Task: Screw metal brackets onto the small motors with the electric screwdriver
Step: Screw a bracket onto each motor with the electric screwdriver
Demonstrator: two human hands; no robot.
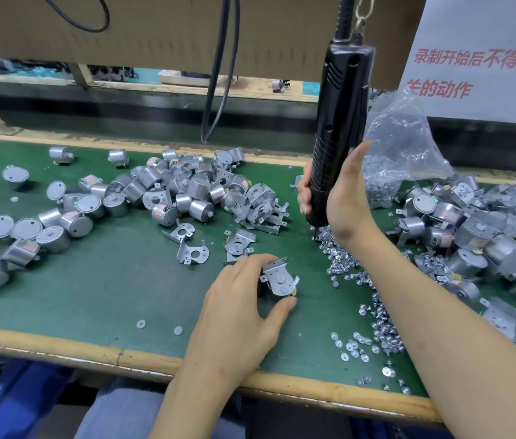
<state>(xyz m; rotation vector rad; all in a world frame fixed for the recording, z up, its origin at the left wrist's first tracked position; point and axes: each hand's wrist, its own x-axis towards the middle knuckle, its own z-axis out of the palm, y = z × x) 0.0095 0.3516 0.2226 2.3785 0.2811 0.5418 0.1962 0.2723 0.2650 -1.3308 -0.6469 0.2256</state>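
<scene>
The small motor [273,295], with a metal bracket [277,275] laid over its top, sits on the green table [107,280] near the front edge. The left grip [237,312] grasps it, thumb on the near side and fingers curled over the far side. Up and to the right, the right grip [342,198] is wrapped round the lower body of the black electric screwdriver [339,106], which hangs upright from a chain [361,17] with its tip down among the screws [377,327] strewn on the table. Spare brackets [193,251] lie just beyond the left grip, a heap of motors [187,185] spreads to the left, and a clear bag [402,144] sits to the right.
</scene>
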